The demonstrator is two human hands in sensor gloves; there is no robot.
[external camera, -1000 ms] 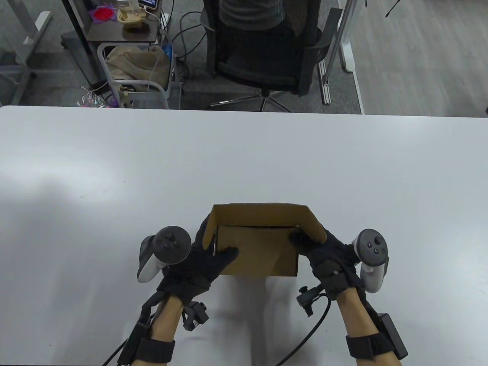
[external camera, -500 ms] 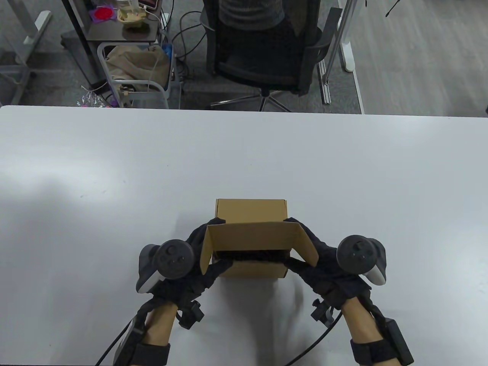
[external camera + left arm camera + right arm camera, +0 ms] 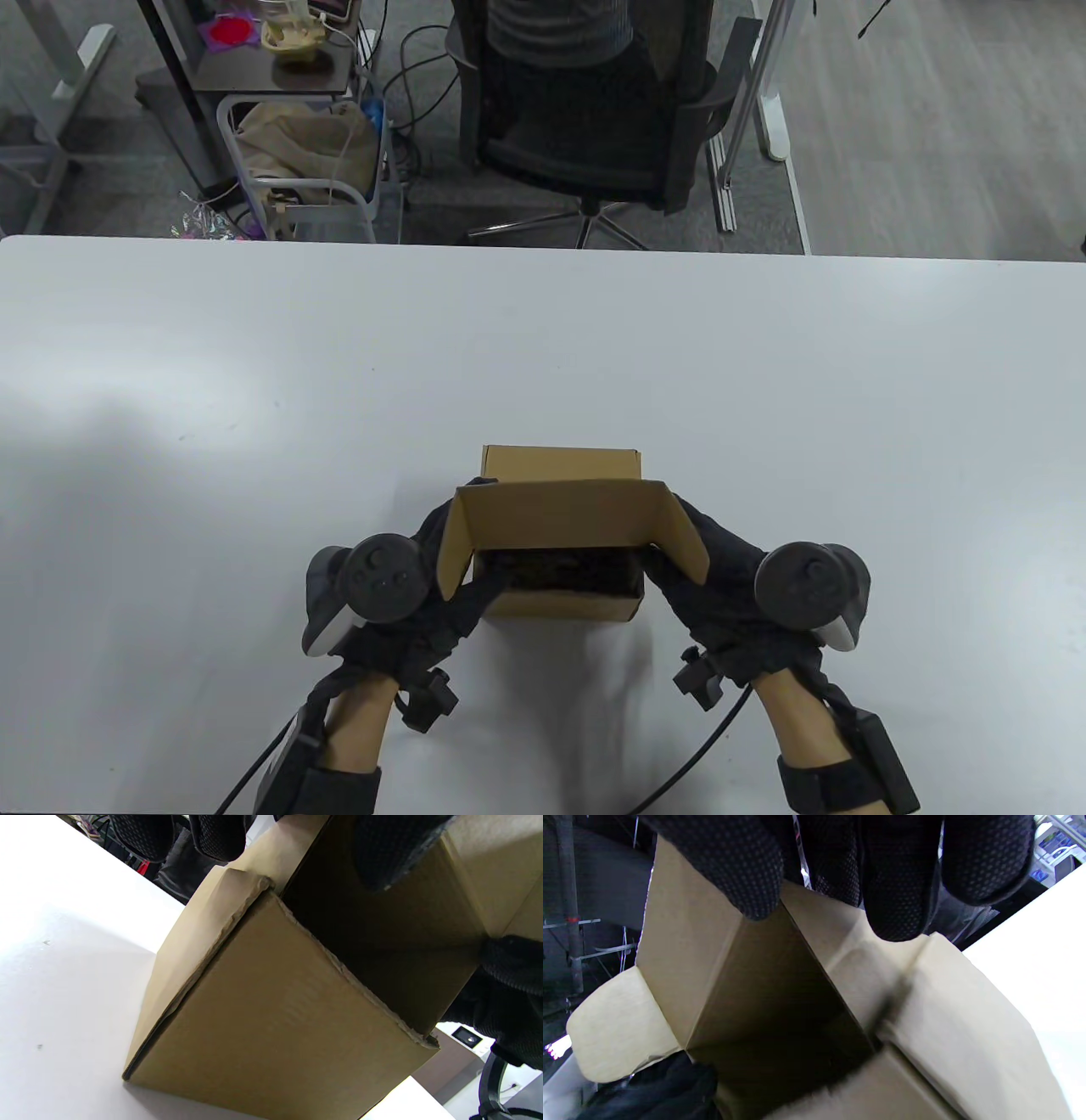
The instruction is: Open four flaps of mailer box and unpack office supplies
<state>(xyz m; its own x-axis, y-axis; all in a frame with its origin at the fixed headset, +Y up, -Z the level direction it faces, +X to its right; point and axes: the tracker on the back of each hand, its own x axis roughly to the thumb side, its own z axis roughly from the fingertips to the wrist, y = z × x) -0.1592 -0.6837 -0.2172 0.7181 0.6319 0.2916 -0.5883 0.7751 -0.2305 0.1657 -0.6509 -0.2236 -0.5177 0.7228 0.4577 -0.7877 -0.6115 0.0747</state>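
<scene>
A small brown mailer box (image 3: 560, 604) stands on the white table (image 3: 254, 382) near its front edge. Its lid flap (image 3: 560, 514) is raised, with both side wings folded forward. My left hand (image 3: 458, 586) grips the left wing, thumb (image 3: 390, 853) inside and fingers (image 3: 216, 836) outside. My right hand (image 3: 679, 577) grips the right wing the same way, thumb (image 3: 742, 870) inside and fingers (image 3: 899, 878) outside. The box interior (image 3: 763, 1005) is dark, and I cannot make out its contents.
Beyond the table's far edge stand a black office chair (image 3: 585, 110) and a small cart holding a beige bag (image 3: 297, 161). Bare white tabletop stretches to the left, right and behind the box.
The lid has swung up off the box top, and the dark opening now shows. Both hands turned over at the side wings and shifted slightly toward me.
</scene>
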